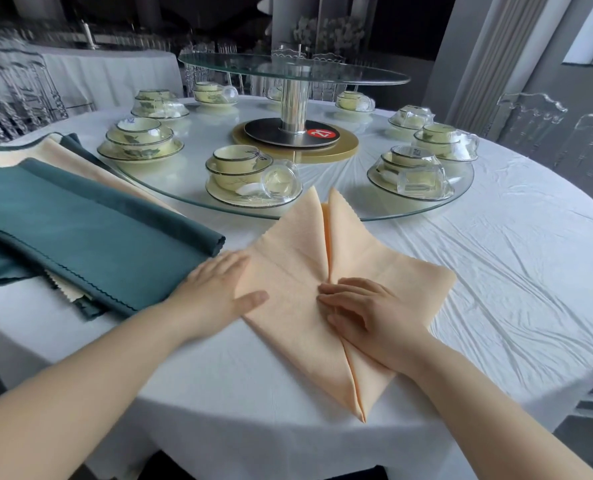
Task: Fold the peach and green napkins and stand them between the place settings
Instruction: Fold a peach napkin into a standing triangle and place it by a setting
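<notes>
Here the peach napkin (295, 258) lies near centre on the table (496, 254); we judge it soft, light, best lifted by its folded edges. Our left hand (215, 289) lies flat on its left flap, our right hand (367, 313) presses the seam. Green napkins (80, 237) lie left.

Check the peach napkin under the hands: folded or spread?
Folded, partway: the peach napkin lies flat, two flaps meeting along a centre seam, left hand and right hand resting on it.
</notes>
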A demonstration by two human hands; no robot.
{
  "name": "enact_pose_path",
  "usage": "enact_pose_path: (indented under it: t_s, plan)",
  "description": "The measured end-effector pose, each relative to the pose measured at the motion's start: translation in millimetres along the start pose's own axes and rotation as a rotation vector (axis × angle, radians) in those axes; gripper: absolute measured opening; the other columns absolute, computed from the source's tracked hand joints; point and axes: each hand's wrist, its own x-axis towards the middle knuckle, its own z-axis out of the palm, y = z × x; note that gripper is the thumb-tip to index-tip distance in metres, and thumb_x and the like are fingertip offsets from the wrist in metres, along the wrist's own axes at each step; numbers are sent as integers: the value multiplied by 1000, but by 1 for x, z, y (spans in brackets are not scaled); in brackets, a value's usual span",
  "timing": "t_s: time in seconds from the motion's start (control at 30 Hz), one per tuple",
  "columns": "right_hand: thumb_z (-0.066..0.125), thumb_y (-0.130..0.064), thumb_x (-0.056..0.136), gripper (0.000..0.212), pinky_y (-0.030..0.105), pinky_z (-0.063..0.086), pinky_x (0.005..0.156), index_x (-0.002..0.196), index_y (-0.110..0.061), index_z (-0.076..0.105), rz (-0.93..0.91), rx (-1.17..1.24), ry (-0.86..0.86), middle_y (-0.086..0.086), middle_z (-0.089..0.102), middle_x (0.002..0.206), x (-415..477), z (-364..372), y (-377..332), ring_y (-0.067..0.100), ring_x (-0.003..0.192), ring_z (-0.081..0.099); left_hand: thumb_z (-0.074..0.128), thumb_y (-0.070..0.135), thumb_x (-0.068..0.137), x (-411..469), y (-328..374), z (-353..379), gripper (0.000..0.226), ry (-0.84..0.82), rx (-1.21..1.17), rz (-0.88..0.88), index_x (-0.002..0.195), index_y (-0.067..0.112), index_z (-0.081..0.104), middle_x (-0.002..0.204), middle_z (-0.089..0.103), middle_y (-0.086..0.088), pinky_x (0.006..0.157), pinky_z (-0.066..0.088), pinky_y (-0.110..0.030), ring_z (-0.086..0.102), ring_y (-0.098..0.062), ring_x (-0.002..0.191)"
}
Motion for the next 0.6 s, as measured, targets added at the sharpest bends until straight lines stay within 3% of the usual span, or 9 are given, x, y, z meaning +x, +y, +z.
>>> enact_pose_path:
  t_s: [0.1, 0.2, 0.3, 0.37, 0.6]
  plan:
    - [35, -46, 80, 52, 30, 34, 99, 109, -18, 67, 26, 24, -25, -7, 65, 116, 0, -2, -2, 23, 112, 56, 37, 47, 93, 3, -8, -3, 64, 153, -43, -15, 146, 20, 14, 155, 2, 6, 111, -2, -23, 0, -11, 142]
    - [34, -46, 79, 53, 36, 40, 99, 108, -17, 68, 32, 38, -12, -5, 65, 116, 0, -3, -4, 25, 112, 56, 26, 49, 93, -6, 8, 3, 58, 271, -37, 79, 144, 21, 20, 154, 10, 8, 108, -7, -17, 4, -6, 141]
    - [32, -48, 78, 56, 35, 39, 99, 109, -17, 67, 50, 55, -9, -6, 64, 117, -1, -4, -6, 25, 114, 55, 0, 69, 58, -25, 39, 12, 100, 164, -81, 126, 146, 22, 8, 155, 2, 9, 105, -11, -16, -1, -5, 141]
    - [31, -48, 79, 56, 36, 41, 99, 108, -17, 68, 49, 56, -1, -6, 65, 117, -1, -5, -7, 25, 114, 55, -8, 71, 43, -35, 52, 20, 114, 107, -72, 136, 147, 23, -2, 155, -7, 9, 105, -14, -18, -9, -4, 140]
    - [31, -50, 77, 57, 36, 40, 100, 110, -19, 66, 33, 66, 14, -7, 63, 118, -1, -3, -5, 21, 115, 54, -1, 88, 30, -58, 73, 31, 133, 106, -59, 221, 145, 22, -14, 153, -16, 11, 104, -21, -19, -19, 2, 135]
